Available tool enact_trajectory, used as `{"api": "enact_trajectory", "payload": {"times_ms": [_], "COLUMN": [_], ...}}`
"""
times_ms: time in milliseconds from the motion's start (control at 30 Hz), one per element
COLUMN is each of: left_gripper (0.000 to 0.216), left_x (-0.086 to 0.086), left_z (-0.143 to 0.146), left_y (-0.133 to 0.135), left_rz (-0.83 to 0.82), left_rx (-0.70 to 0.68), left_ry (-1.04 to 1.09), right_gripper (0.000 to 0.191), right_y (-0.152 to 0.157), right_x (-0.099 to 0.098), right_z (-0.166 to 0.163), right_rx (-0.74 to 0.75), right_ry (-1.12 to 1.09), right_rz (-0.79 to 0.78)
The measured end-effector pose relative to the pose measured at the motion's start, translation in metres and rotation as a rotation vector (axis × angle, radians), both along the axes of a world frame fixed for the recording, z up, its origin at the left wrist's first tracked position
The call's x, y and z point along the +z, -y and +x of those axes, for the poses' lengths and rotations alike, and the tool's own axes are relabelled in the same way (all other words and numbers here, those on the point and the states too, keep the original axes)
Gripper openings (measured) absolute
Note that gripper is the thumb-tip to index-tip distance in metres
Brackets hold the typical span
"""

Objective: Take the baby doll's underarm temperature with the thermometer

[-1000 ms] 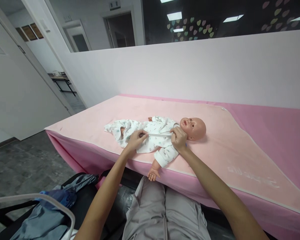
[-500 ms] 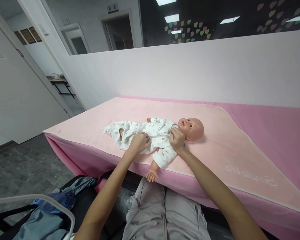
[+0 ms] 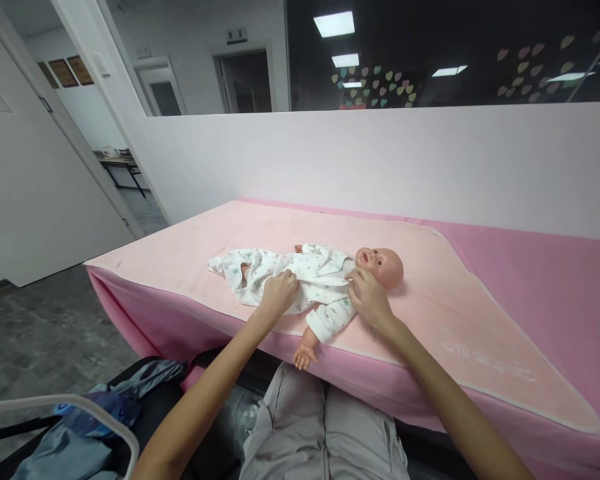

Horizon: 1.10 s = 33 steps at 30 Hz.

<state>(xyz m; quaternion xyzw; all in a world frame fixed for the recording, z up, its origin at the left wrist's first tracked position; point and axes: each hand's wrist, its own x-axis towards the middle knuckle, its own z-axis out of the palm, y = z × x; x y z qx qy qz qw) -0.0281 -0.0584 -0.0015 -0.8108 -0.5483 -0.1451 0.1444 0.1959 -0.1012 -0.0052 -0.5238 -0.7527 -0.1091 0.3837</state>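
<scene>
A baby doll [image 3: 381, 264] lies on its back on a pale pink towel [image 3: 430, 300], head to the right, dressed in a white printed romper [image 3: 310, 270]. My left hand [image 3: 279, 294] is closed, pinching the romper's front edge near the doll's waist. My right hand [image 3: 366, 297] is closed on the same edge at the doll's chest, just below the chin. One bare doll arm [image 3: 307, 347] hangs over the table's near edge above my lap.
The towel covers a long table with a darker pink cover [image 3: 555, 267] set against a white partition wall [image 3: 380, 160]. A chair with blue and grey clothing [image 3: 95, 427] stands at my lower left. An open doorway [image 3: 125, 180] lies at the far left.
Both hands stayed on the romper's front edge; my left hand shifted slightly right along it and closed tighter. My head tilted up a little, so the doll sits lower in view.
</scene>
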Motion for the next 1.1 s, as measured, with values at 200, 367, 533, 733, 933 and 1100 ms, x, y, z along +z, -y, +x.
{"api": "enact_trajectory", "payload": {"times_ms": [200,367,533,733,933,1100], "left_gripper": [0.025,0.029,0.026,0.04,0.046,0.046], "left_x": [0.031,0.041,0.01,-0.007,-0.005,0.004], "left_z": [-0.005,0.041,0.071,0.058,0.057,0.054], "left_y": [0.004,-0.029,-0.076,-0.09,-0.084,-0.073], "left_rz": [-0.035,-0.142,-0.359,-0.527,-0.617,-0.679], "left_rx": [-0.113,-0.575,-0.65,-0.499,-0.488,-0.538], "left_ry": [0.165,0.367,0.716,1.259,1.392,1.401], "right_gripper": [0.02,0.013,0.017,0.013,0.019,0.024], "right_y": [0.072,0.087,0.09,0.105,0.035,-0.062], "right_x": [-0.039,-0.067,-0.054,0.003,0.031,0.021], "right_z": [0.012,0.004,0.01,0.006,-0.018,-0.03], "right_rx": [-0.232,-0.328,-0.355,-0.349,-0.146,-0.251], "right_ry": [0.171,0.111,-0.092,-0.233,-0.078,0.129], "right_rz": [-0.017,0.014,0.093,0.353,0.304,-0.071]}}
